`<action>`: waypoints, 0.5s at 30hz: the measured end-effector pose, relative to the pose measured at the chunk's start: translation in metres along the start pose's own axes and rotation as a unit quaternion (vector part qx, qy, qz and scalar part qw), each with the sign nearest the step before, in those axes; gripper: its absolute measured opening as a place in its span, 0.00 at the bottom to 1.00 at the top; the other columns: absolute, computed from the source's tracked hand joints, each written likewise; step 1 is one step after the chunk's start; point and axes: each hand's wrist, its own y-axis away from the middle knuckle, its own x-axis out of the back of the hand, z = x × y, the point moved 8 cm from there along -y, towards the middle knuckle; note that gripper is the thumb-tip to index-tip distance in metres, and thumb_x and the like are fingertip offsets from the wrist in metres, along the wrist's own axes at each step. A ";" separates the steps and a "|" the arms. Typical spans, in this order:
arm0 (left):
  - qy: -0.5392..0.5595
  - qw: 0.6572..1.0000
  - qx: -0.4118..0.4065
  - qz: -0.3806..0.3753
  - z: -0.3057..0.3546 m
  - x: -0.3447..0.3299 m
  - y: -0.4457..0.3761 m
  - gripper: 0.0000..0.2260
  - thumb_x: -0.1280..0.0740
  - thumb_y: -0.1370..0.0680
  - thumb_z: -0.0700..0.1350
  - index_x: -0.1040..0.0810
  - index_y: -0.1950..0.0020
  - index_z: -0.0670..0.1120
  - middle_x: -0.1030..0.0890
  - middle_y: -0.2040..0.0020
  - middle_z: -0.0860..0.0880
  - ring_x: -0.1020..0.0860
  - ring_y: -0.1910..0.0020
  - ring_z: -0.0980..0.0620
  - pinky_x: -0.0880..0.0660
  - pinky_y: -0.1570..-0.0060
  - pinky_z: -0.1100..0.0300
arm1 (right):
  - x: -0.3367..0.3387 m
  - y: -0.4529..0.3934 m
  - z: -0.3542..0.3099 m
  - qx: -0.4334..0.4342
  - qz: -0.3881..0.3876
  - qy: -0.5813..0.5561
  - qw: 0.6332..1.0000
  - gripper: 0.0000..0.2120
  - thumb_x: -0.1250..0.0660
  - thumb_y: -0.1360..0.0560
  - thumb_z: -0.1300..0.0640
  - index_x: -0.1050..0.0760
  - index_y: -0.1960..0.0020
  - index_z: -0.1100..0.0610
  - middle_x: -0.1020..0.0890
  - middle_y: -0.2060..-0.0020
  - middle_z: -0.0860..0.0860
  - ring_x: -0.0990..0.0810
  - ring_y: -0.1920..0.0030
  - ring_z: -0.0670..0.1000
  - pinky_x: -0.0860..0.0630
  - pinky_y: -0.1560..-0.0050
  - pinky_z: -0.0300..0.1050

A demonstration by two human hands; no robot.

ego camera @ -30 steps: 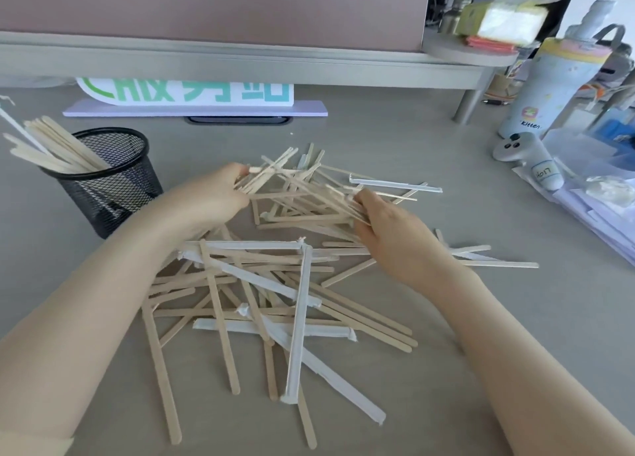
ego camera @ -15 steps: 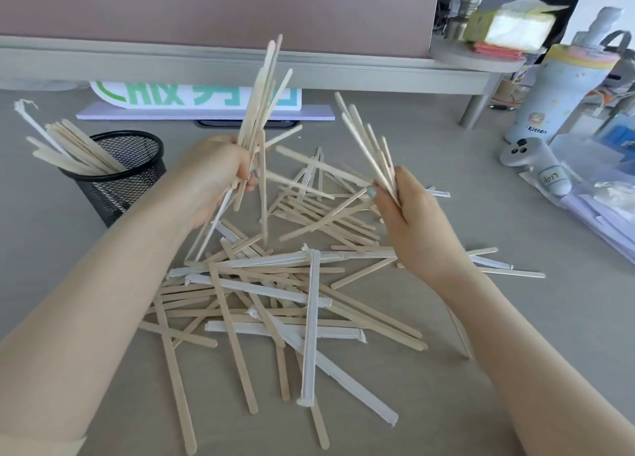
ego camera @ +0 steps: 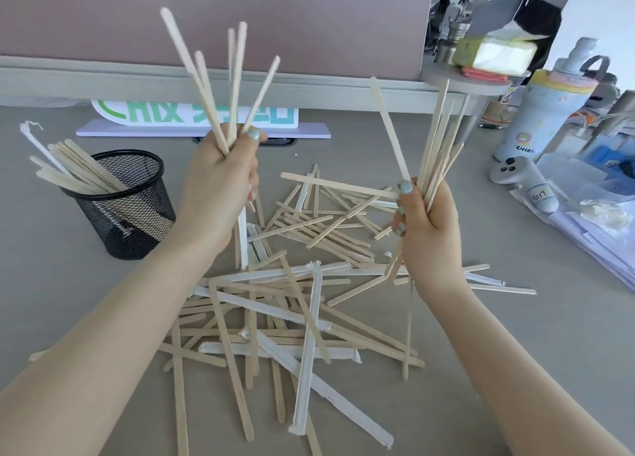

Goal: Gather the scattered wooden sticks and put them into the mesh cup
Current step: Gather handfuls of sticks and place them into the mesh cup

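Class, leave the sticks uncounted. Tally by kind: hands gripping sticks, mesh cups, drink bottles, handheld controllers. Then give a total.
Hands gripping sticks: 2 (left hand, right hand)
Mesh cup: 1
Drink bottle: 1
Handheld controller: 1
Total: 5

Mesh cup [ego camera: 127, 208] mouth: half filled by leaning sticks [ego camera: 74, 170] — right side open.
Counter [ego camera: 51, 266] beside cup: bare.
Centre: stick pile [ego camera: 292, 301] — blocks.

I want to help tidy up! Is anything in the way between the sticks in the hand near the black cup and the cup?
Nothing visible blocks it. The left hand holds its bunch of sticks upright, just right of the mesh cup, with only bare desk between. The cup's mouth is partly filled by sticks leaning left, but its right side looks open.
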 end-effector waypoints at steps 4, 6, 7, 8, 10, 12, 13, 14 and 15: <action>0.055 0.998 -0.030 0.012 0.010 -0.005 0.009 0.12 0.43 0.19 0.44 0.37 0.64 0.48 0.37 0.78 0.56 0.41 0.81 0.59 0.40 0.80 0.66 | -0.008 0.010 0.000 -0.004 0.010 -0.034 0.999 0.06 0.44 0.20 0.59 0.35 0.56 0.59 0.35 0.70 0.48 0.38 0.71 0.44 0.36 0.71 0.33; 0.061 0.997 -0.039 -0.008 0.011 -0.011 0.014 0.14 0.42 0.20 0.46 0.39 0.65 0.48 0.38 0.78 0.56 0.42 0.81 0.58 0.42 0.80 0.66 | -0.011 0.013 -0.002 -0.004 0.017 -0.054 0.998 0.07 0.45 0.20 0.59 0.35 0.56 0.58 0.35 0.68 0.49 0.37 0.70 0.45 0.35 0.71 0.34; 0.055 0.997 -0.045 -0.019 0.011 -0.014 0.016 0.15 0.41 0.20 0.47 0.38 0.66 0.49 0.39 0.79 0.56 0.42 0.81 0.58 0.42 0.80 0.66 | -0.011 0.015 -0.003 -0.003 0.021 -0.066 0.998 0.07 0.45 0.20 0.59 0.35 0.57 0.57 0.35 0.67 0.50 0.37 0.70 0.46 0.35 0.70 0.36; 0.044 0.998 -0.045 -0.030 0.010 -0.016 0.018 0.15 0.39 0.22 0.49 0.37 0.67 0.49 0.38 0.80 0.56 0.41 0.81 0.58 0.41 0.79 0.66 | -0.011 0.016 -0.004 -0.003 0.024 -0.079 0.997 0.08 0.46 0.19 0.59 0.36 0.57 0.57 0.35 0.67 0.50 0.38 0.70 0.47 0.35 0.70 0.37; 0.023 0.998 -0.027 -0.045 0.005 -0.021 0.020 0.10 0.35 0.26 0.52 0.32 0.64 0.51 0.36 0.82 0.56 0.38 0.82 0.57 0.38 0.77 0.65 | -0.013 0.019 -0.005 0.000 0.029 -0.093 0.995 0.08 0.46 0.19 0.59 0.36 0.58 0.57 0.35 0.67 0.50 0.38 0.70 0.47 0.35 0.71 0.38; 0.021 0.998 0.014 -0.059 -0.003 -0.027 0.021 0.06 0.33 0.27 0.51 0.28 0.58 0.52 0.35 0.82 0.57 0.37 0.81 0.58 0.36 0.74 0.62 | -0.016 0.023 -0.008 0.006 0.027 -0.103 0.994 0.09 0.46 0.19 0.59 0.37 0.58 0.56 0.36 0.67 0.50 0.38 0.70 0.47 0.36 0.71 0.37; 0.030 0.997 0.036 -0.063 -0.007 -0.030 0.023 0.05 0.32 0.25 0.49 0.28 0.56 0.51 0.35 0.82 0.57 0.37 0.81 0.58 0.36 0.74 0.63 | -0.018 0.025 -0.009 0.009 0.025 -0.109 0.994 0.09 0.46 0.19 0.60 0.37 0.59 0.56 0.36 0.68 0.50 0.39 0.71 0.47 0.36 0.72 0.36; 0.047 0.995 0.057 -0.065 -0.011 -0.032 0.023 0.05 0.33 0.24 0.47 0.29 0.56 0.50 0.36 0.82 0.58 0.38 0.81 0.58 0.36 0.76 0.64 | -0.020 0.026 -0.010 0.012 0.022 -0.111 0.994 0.09 0.46 0.19 0.61 0.37 0.59 0.57 0.36 0.68 0.50 0.39 0.71 0.47 0.36 0.72 0.36; 0.072 0.992 0.078 -0.065 -0.014 -0.034 0.024 0.06 0.34 0.24 0.44 0.29 0.58 0.49 0.37 0.82 0.58 0.39 0.81 0.58 0.37 0.78 0.66 | -0.021 0.027 -0.011 0.015 0.020 -0.109 0.994 0.09 0.46 0.19 0.61 0.37 0.59 0.57 0.36 0.68 0.50 0.38 0.70 0.47 0.36 0.72 0.36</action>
